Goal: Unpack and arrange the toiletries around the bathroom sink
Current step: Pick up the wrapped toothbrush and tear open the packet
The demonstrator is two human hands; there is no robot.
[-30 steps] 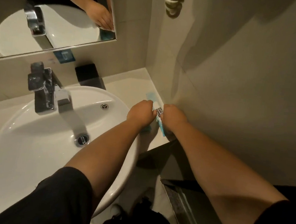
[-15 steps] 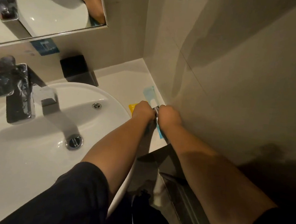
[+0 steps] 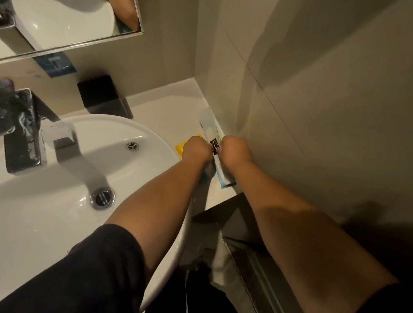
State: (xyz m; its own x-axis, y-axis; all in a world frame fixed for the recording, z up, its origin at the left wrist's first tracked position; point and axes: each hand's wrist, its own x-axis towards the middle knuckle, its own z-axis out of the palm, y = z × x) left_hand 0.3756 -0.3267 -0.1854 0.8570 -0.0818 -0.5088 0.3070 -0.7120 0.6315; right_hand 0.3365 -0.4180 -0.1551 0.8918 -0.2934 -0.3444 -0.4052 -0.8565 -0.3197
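Small dark-and-white packet (image 3: 214,146) is pinched between both hands above the pale counter (image 3: 169,116), right of the basin by the side wall. Left hand (image 3: 196,149) and right hand (image 3: 235,149) are both curled into fists with fingers closed on the packet's opposite edges; fingertips themselves are hidden, so the exact pinch is hard to tell. Likely a tear-open step. Under the hands lies a long light-blue and white sachet (image 3: 213,132), flat along the wall edge, lower end sticking out toward the counter's front. A yellow flat sachet (image 3: 181,146) peeks out left of the left hand, beside the round white ceramic sink (image 3: 25,217).

To do this well: pinch close to the notch on both sides, pull hands apart in opposite directions, keep the packet over the counter so contents don't drop into the basin.

Farther out: black square box (image 3: 102,95) at the back wall, chrome faucet (image 3: 19,128), mirror (image 3: 64,12) above.
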